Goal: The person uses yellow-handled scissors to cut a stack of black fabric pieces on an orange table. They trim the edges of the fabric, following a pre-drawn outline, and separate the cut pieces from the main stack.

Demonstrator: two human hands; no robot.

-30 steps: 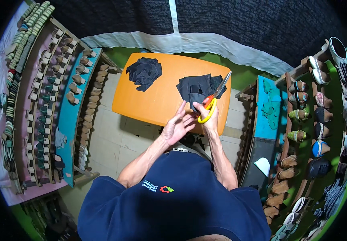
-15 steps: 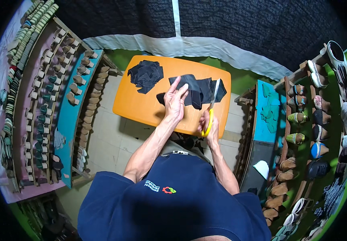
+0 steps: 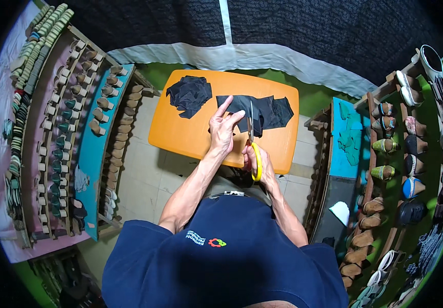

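Note:
My left hand [image 3: 222, 132] pinches a piece of black fabric [image 3: 236, 105] between thumb and fingers, its index finger stretched out along the left edge. Scissors with yellow handles [image 3: 256, 164] are in my right hand [image 3: 266, 167], fingers through the loops. Their blades point away from me and cross the held fabric, looking nearly closed. More black fabric pieces [image 3: 279, 114] lie just right of the blades. To the left, a heap of black cut pieces [image 3: 188, 96] rests on the orange table [image 3: 172, 138].
On the left, racks hold rows of shoe forms [image 3: 98, 114] and a blue board [image 3: 90, 169]. At right stand a blue-topped bench with green scraps [image 3: 348, 138] and shelves of shoes [image 3: 384, 145]. A dark curtain [image 3: 293, 36] hangs behind the table.
My right hand has brought the scissors left, from the right-hand pieces to the fabric in my left hand. The blades have turned more upright in view. My left hand keeps its hold.

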